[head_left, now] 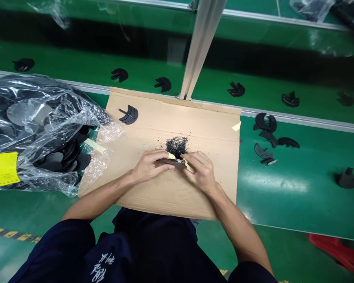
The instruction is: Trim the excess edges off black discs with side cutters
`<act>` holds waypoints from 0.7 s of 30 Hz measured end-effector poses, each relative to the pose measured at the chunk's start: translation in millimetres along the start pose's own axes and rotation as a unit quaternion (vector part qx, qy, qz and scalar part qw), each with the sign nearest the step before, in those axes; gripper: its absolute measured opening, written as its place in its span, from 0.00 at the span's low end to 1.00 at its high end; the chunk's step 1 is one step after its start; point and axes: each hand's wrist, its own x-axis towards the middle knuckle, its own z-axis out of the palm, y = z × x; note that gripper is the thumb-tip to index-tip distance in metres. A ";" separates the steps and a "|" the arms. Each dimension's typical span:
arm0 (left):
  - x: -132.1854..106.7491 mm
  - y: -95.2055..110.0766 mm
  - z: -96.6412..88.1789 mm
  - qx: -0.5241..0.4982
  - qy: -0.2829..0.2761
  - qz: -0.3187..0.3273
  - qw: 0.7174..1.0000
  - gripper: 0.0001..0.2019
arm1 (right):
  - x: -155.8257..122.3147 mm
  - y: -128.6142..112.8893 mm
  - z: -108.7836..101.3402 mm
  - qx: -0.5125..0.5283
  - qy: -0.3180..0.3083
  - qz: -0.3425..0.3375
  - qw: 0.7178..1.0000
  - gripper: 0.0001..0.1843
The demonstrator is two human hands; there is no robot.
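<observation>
My left hand (147,167) is closed on the edge of a dark, thin, curved plastic part (170,162), thumb below and fingers above. My right hand (202,171) is closed at the part's right end, where a small shiny bit shows by the fingertips; what exactly it grips is mostly hidden. Pale yellow tape wraps fingers on both hands. Just beyond the part, a heap of black shavings (177,145) lies on a cardboard sheet (153,196), with loose crumbs scattered around it.
At left, a clear plastic bag (56,94) holds many black discs (67,155) and bears a yellow label (2,169). A black curved piece (129,114) lies on the cardboard's far left. More black pieces (265,122) lie on the green bench (297,177). A metal post (200,47) stands behind.
</observation>
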 end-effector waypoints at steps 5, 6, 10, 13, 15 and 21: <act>1.1 2.3 -1.4 0.001 0.000 0.003 1.000 0.11 | 0.1 -0.1 0.6 0.004 -0.004 0.001 1.000 0.12; 1.2 2.5 -1.7 0.002 0.000 0.002 1.000 0.11 | 0.0 0.1 0.8 0.006 -0.005 0.001 1.000 0.12; 1.2 2.5 -2.2 0.005 -0.003 0.004 1.000 0.11 | -0.1 0.6 1.1 0.009 -0.003 -0.001 1.000 0.13; 0.8 2.1 -1.9 0.004 0.000 0.009 1.000 0.11 | 0.1 0.7 0.3 0.012 0.003 0.003 1.000 0.14; 0.6 1.8 -1.6 0.004 0.002 0.007 1.000 0.12 | 0.3 0.5 -0.4 0.016 0.005 0.007 1.000 0.14; 0.7 1.9 -0.7 0.007 0.008 -0.002 1.000 0.12 | 0.8 -0.3 -0.9 0.021 0.003 0.004 1.000 0.15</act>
